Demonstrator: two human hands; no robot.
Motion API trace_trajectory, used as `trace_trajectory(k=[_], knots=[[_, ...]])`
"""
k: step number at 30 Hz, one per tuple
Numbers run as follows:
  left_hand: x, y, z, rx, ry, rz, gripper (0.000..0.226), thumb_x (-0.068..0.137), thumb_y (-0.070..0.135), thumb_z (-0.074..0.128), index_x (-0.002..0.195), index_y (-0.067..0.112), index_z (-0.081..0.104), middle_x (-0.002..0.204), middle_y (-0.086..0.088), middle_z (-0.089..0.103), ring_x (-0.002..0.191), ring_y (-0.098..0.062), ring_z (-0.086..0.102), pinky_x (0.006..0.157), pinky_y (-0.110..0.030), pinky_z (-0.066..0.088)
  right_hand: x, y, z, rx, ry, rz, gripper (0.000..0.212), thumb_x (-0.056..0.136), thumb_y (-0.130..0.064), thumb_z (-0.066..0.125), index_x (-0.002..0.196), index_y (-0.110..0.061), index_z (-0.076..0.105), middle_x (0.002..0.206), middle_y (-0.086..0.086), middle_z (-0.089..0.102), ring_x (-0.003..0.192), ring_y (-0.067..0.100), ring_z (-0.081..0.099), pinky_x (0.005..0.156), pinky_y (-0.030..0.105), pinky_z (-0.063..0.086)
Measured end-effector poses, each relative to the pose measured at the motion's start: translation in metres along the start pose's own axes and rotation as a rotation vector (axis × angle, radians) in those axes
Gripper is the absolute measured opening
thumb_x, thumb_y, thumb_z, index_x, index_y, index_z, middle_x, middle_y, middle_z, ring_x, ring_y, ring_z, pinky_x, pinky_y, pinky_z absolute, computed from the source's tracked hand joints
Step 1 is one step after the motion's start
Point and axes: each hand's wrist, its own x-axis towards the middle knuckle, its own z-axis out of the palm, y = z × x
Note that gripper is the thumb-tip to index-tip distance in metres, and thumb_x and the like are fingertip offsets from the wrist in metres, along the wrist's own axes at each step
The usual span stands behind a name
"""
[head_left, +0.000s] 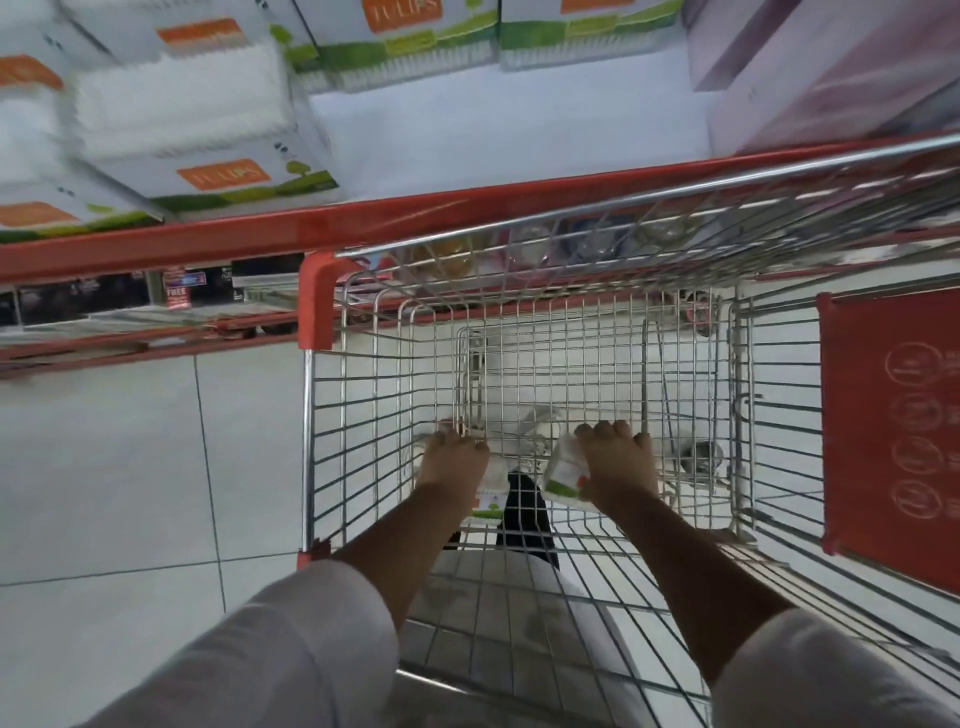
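Trolley mesh (374, 395) hems left hand (452, 462), grip round left pack (491, 493), and right hand (618, 467), grip round right pack (563, 470).

Both arms stretched forward and down, roughly parallel; forearms bare below pale sleeves (291, 639). Back of left hand (453, 462) faces up, fingers curled under, gripping a pack (491, 493). Back of right hand (618, 467) faces up, fingers bent over the far edge of a second pack (566, 470); thumb hidden.

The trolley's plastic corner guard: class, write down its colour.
The corner guard is red, clearest in the head view, on the trolley's far left corner.
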Motion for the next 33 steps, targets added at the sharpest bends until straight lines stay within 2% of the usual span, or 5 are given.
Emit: trace_trajectory(k=[7, 17, 21, 23, 33], knots=[[-0.049, -0.006, -0.019, -0.166, 0.118, -0.011, 0.054, 0.084, 0.001, 0.063, 0.134, 0.013, 0.046, 0.121, -0.009, 0.061, 0.107, -0.027, 0.061, 0.083, -0.037, 0.052, -0.043, -0.017, -0.016, 0.236, 0.029, 0.048, 0.046, 0.079, -0.012, 0.071, 0.121, -0.017, 0.052, 0.11, 0.004, 0.059, 0.097, 0.022, 0.065, 0.082, 0.036, 0.057], [-0.157, -0.057, -0.101, -0.253, 0.671, -0.04, 0.05, 0.08, 0.01, 0.068, 0.126, 0.022, 0.052, 0.115, 0.001, 0.065, 0.1, -0.02, 0.063, 0.077, -0.03, 0.051, -0.132, -0.039, -0.141, 0.228, 0.576, 0.039, 0.055, 0.079, -0.014, 0.074, 0.129, -0.023, 0.053, 0.133, 0.001, 0.054, 0.115, 0.023, 0.057, 0.095, 0.036, 0.052], [-0.187, -0.066, -0.131, -0.374, 0.772, -0.065, 0.048, 0.078, 0.015, 0.07, 0.123, 0.025, 0.054, 0.116, 0.005, 0.063, 0.102, -0.017, 0.06, 0.077, -0.028, 0.049, -0.148, -0.045, -0.177, 0.234, 0.649, 0.039, 0.054, 0.078, -0.013, 0.073, 0.128, -0.024, 0.054, 0.129, 0.003, 0.054, 0.11, 0.026, 0.058, 0.087, 0.036, 0.053], [-0.221, -0.082, -0.174, -0.365, 1.009, -0.061, 0.045, 0.079, 0.021, 0.073, 0.12, 0.023, 0.055, 0.116, 0.005, 0.063, 0.103, -0.017, 0.059, 0.078, -0.029, 0.047, -0.17, -0.045, -0.233, 0.197, 0.887, -0.039, 0.06, 0.07, -0.004, 0.076, 0.123, -0.024, 0.059, 0.12, 0.003, 0.06, 0.102, 0.027, 0.062, 0.079, 0.035, 0.056], [-0.195, -0.095, -0.261, -0.359, 1.003, -0.176, 0.045, 0.078, -0.007, 0.062, 0.118, 0.013, 0.055, 0.108, -0.007, 0.063, 0.096, -0.027, 0.062, 0.072, -0.036, 0.051, -0.13, -0.031, -0.315, 0.134, 0.867, -0.163, 0.06, 0.083, -0.005, 0.064, 0.136, -0.026, 0.047, 0.13, 0.003, 0.049, 0.114, 0.027, 0.055, 0.086, 0.036, 0.052]])
